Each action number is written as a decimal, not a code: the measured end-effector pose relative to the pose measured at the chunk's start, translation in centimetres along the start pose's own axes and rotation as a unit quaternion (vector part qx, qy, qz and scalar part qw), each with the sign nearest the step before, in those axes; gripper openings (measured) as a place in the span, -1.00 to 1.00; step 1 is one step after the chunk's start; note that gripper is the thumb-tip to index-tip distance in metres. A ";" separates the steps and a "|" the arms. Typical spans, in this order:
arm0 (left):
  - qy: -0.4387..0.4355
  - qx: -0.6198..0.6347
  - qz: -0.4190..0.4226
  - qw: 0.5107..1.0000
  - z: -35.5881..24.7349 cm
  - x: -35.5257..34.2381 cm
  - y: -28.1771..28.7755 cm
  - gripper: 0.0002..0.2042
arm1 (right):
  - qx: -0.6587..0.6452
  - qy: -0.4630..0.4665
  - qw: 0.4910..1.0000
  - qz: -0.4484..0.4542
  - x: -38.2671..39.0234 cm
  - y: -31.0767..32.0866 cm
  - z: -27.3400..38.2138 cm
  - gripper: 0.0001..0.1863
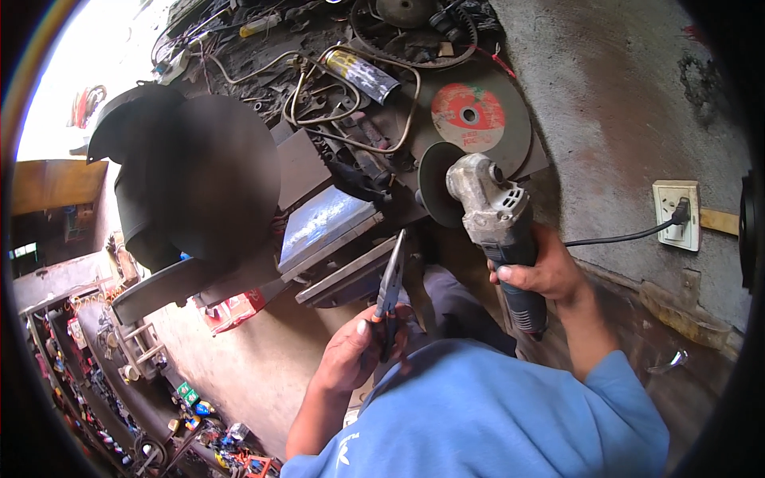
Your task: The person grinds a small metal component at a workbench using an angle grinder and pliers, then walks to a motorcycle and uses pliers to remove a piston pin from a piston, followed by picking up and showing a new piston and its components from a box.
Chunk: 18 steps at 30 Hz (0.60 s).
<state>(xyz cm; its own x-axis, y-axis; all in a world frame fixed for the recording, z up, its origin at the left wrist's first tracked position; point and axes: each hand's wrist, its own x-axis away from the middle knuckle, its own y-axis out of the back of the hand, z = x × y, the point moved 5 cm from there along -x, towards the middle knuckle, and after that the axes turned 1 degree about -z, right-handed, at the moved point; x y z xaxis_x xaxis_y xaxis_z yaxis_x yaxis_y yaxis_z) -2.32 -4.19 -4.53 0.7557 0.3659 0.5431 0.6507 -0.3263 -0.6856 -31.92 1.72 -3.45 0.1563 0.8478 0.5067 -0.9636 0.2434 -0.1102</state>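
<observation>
Pliers (390,291) are gripped by the fingers of L hand (351,348) nr centre, tips pointing far; angle grinder (494,209) is grasped at right by R hand (551,269) fingers, w/ lg. red-labelled disc (510,131) seen beyond.

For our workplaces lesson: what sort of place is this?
Probably a metalworking or repair workshop: the right hand holds an angle grinder, the left hand pliers or snips, and a large abrasive disc lies nearby.
</observation>
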 end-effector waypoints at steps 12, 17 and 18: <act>0.118 0.132 -0.053 0.983 -0.3 0.2 -0.2 -0.32 | 0.068 -0.024 0.997 0.029 0.2 0.5 1.9 -0.30; 0.116 0.066 -0.076 0.988 -1.2 0.5 0.1 -0.34 | 0.107 -0.025 0.992 0.061 0.0 0.2 3.2 -0.24; 0.118 0.055 -0.076 0.989 -1.4 0.5 0.2 -0.34 | 0.109 -0.026 0.992 0.062 0.0 0.2 3.2 -0.24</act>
<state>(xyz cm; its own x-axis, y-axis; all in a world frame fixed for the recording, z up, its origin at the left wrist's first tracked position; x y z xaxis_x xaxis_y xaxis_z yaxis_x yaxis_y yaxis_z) -1.74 -5.29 -3.72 0.6546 0.1854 0.7329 0.7558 -0.1813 -0.6292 -32.78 0.20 -0.73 0.0282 0.8384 0.5443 -0.9996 0.0267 0.0107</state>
